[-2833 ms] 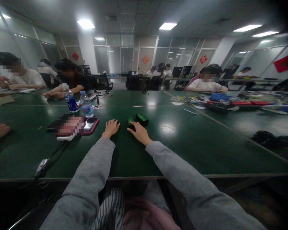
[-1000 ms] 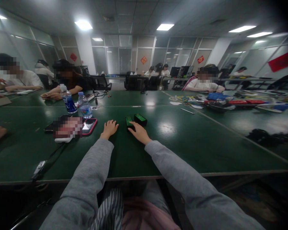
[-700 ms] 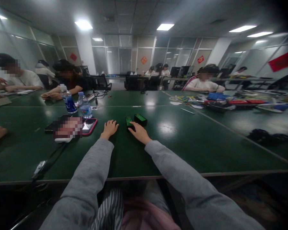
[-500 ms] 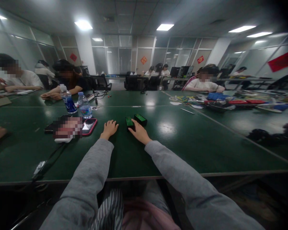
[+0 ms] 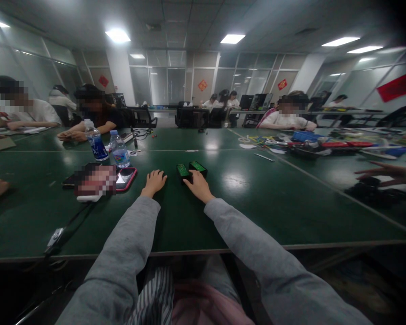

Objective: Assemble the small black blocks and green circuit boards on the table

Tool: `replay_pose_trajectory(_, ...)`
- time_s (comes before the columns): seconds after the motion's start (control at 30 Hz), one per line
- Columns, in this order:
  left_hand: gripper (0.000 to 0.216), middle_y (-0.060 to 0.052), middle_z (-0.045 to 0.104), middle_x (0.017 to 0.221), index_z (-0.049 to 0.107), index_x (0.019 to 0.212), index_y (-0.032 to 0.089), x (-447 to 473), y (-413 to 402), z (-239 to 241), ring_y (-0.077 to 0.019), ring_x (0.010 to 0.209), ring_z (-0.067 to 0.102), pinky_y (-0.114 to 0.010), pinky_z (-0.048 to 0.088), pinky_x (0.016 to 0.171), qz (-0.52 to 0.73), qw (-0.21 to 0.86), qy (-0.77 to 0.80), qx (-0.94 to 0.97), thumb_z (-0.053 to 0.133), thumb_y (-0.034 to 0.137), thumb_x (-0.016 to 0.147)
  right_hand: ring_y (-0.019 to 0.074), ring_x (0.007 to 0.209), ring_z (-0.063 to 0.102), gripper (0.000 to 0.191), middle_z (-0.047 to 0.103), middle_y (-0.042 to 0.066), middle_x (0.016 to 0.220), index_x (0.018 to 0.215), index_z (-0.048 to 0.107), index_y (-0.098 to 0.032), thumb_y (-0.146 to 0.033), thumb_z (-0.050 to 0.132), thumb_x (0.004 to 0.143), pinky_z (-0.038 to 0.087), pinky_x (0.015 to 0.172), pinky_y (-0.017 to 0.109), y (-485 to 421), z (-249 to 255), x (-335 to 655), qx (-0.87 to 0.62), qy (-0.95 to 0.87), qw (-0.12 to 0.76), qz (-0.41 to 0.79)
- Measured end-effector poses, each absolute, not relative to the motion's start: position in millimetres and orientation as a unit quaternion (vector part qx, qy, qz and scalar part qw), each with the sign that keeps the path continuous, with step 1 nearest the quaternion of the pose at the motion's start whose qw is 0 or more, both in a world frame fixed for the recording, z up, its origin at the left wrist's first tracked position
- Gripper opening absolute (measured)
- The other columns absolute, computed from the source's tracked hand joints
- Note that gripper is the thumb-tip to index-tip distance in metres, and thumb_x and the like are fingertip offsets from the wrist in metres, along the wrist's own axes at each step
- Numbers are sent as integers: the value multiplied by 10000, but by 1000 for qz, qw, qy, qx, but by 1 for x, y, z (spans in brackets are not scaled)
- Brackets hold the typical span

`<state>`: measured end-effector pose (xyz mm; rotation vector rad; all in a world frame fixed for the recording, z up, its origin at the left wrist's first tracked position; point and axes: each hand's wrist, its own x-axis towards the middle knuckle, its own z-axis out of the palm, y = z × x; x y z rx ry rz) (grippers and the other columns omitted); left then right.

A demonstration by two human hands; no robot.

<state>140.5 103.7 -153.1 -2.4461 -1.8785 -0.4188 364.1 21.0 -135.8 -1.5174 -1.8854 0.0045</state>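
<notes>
And here was the action, all on one side! The person's bare right hand point(image 5: 199, 185) came in low over the glossy green tabletop point(image 5: 264, 205), thumb and forefinger parted, at the near ends of two small black rectangular boxes with green, circuit-patterned tops: the left box point(image 5: 182, 170) by the thumb, the right box point(image 5: 199, 166) partly behind the fingers. A pinch? No telling from here! The boxes sat side by side, perhaps touching. Meanwhile the bare left hand point(image 5: 154, 181) lay palm down, holding nothing, fingers slightly spread. The step looked like one-handed positioning; any next move called for a sure hold on one box without jostling its neighbour.
</notes>
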Motion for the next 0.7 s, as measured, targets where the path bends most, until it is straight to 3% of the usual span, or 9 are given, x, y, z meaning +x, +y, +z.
replay_pose_trajectory(0.13,496,-130,412,1474,466,1376,202,140,104,-153,-288,1354,353,-514,293,1094,-134,11,-602,-787,310,449,975,263,1136,475,455,499,146,1192,1269,513,-158,-453,480,924,418,975,424,27,-127,377,-600,-696,389,-66)
replay_pose_trajectory(0.33,475,-128,421,1466,485,1355,212,141,102,-152,-284,1355,355,-512,293,1091,-136,15,-604,-785,312,441,976,319,1212,413,628,440,233,1286,1333,430,-46,-472,521,880,360,1016,490,50,-141,412,-669,-620,404,-70)
replay_pose_trajectory(0.5,488,-133,414,1472,472,1368,201,140,103,-153,-286,1360,349,-515,283,1097,-132,13,-602,-787,305,441,977,269,1087,524,531,558,181,1137,1206,534,-83,-501,530,879,431,947,410,59,-154,421,-683,-632,367,-3)
replay_pose_trajectory(0.7,503,-138,399,1482,462,1379,186,140,105,-154,-285,1367,339,-512,275,1106,-136,5,-599,-789,293,440,979,285,1090,535,622,570,207,1130,1214,519,-51,-575,517,880,433,933,398,53,-153,406,-687,-640,344,-24)
